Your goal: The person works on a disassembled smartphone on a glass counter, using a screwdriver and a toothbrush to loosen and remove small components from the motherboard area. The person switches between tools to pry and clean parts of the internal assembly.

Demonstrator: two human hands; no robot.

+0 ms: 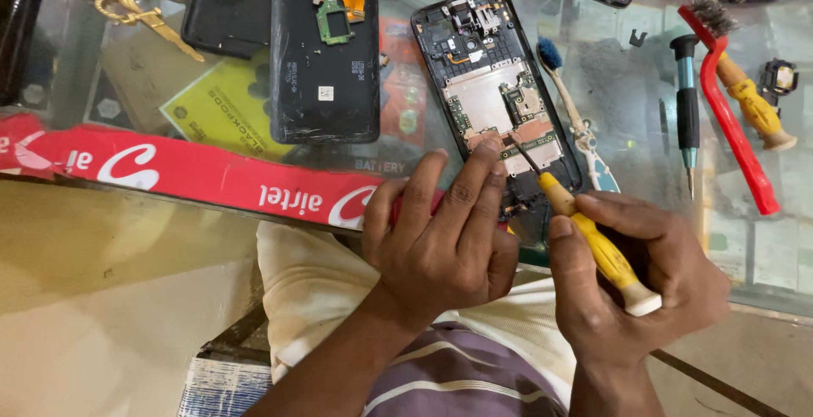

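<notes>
Field notes. I see the phone (500, 95) lying flat on the glass bench, back cover off, black frame, long axis tilted slightly, top end away from me. Boards show inside: dark camera section up top, pale shield mid-body, green strips lower down. Its near end is hidden under my hands. The screwdriver (593, 243), yellow handle with a white end cap, slants up-left; its thin dark tip touches the lower board.
</notes>
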